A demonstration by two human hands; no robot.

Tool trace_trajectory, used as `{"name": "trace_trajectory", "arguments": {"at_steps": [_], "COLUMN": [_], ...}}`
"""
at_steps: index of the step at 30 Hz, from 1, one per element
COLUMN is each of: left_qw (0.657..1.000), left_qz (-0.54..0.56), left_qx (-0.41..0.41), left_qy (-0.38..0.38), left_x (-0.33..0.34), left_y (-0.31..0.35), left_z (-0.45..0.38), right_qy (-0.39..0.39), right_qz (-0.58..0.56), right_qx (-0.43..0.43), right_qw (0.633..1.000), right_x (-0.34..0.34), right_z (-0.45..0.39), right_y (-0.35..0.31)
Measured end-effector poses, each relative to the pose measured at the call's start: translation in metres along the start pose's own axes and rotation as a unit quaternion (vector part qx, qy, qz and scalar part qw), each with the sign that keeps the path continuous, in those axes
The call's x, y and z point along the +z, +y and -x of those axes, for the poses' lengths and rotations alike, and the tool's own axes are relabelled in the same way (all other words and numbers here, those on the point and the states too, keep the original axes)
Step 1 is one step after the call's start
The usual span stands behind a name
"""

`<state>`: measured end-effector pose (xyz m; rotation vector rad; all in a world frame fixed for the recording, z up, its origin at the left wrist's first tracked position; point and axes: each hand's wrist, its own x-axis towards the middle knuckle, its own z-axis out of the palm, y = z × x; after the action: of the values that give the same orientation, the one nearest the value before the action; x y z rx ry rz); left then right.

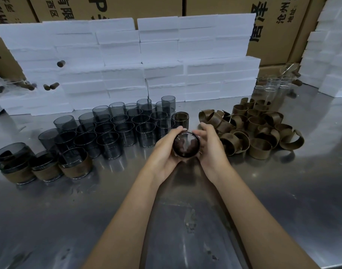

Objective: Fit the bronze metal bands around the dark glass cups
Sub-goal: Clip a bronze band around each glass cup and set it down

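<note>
Both my hands hold one dark glass cup [186, 144] above the steel table, its mouth facing me. My left hand [165, 150] curls round its left side and my right hand [210, 146] round its right side. Whether a band sits on this cup is hidden by my fingers. Several bare dark glass cups [115, 131] stand in rows behind and to the left. A pile of bronze metal bands [251, 127] lies to the right. At the far left stand banded cups [75, 164], some stacked.
White foam blocks [127, 65] form a wall at the back, with cardboard boxes [278, 26] behind. Clear glass cups [273, 86] stand at the back right. More foam blocks [329, 55] rise at the right. The steel table [185, 220] stretches toward me.
</note>
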<state>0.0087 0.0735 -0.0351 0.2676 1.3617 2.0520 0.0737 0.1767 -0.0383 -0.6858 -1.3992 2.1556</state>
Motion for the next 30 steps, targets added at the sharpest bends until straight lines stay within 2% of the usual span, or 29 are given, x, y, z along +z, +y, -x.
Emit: {"name": "trace_trajectory", "arguments": {"at_steps": [2,4,7,9,17,24,30], "left_qw": [1.0,0.997,0.991,0.989,0.991,0.995,0.994], "left_qz": [-0.029,-0.054,-0.037,-0.016,-0.02,-0.009,-0.009], "left_qx": [-0.005,0.005,0.028,0.037,0.042,0.029,0.03], "left_qy": [0.006,0.053,0.128,0.143,0.128,0.095,0.108], "left_x": [0.005,0.012,0.018,0.017,0.02,0.02,0.02], "left_y": [-0.005,-0.011,-0.019,-0.021,-0.018,-0.015,-0.015], "left_z": [0.001,0.001,-0.001,-0.002,0.008,0.012,0.013], "right_qy": [0.009,0.021,0.034,0.021,0.004,-0.009,-0.008], "right_qz": [-0.02,-0.034,-0.053,-0.055,0.024,0.029,0.038], "right_qx": [0.035,0.06,0.071,0.071,0.031,0.039,0.035], "right_qw": [0.999,0.997,0.996,0.996,0.999,0.999,0.999], "right_x": [-0.004,-0.004,0.0,0.002,0.007,0.008,0.009], "right_z": [0.002,0.004,0.004,0.004,0.007,0.014,0.014], "right_y": [-0.001,-0.001,0.002,0.003,0.003,-0.002,-0.003]}}
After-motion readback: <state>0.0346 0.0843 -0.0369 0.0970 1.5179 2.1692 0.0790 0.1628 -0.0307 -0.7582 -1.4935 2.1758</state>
